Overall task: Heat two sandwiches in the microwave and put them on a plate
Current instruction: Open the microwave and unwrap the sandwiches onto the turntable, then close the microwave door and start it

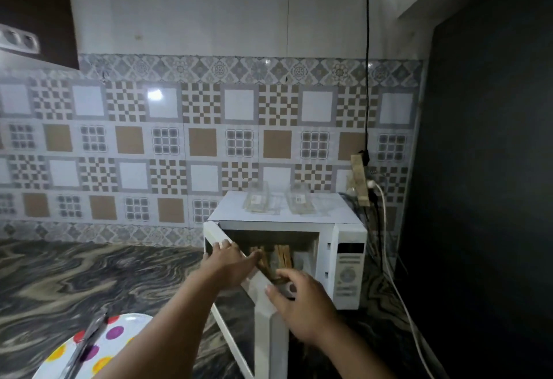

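Right hand (302, 308) pinches brown toasted sandwiches (273, 260) at the open white microwave (344, 265) mouth; left hand (229, 263) flat on door. Next: carry to near-left polka-dot plate (119, 336) on tabletop.

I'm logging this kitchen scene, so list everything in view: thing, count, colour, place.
microwave: one, white, on countertop by right wall
microwave door: one, white, swung open
sandwiches: two, brown, inside microwave
clear packages: two, transparent, on microwave top
plate: one, white with coloured dots, bottom left
tongs: one, metallic, lying on plate
countertop: one, dark marbled
cables: black and white, right of microwave
left hand: on the door's upper edge
right hand: reaching towards sandwiches; grip unclear
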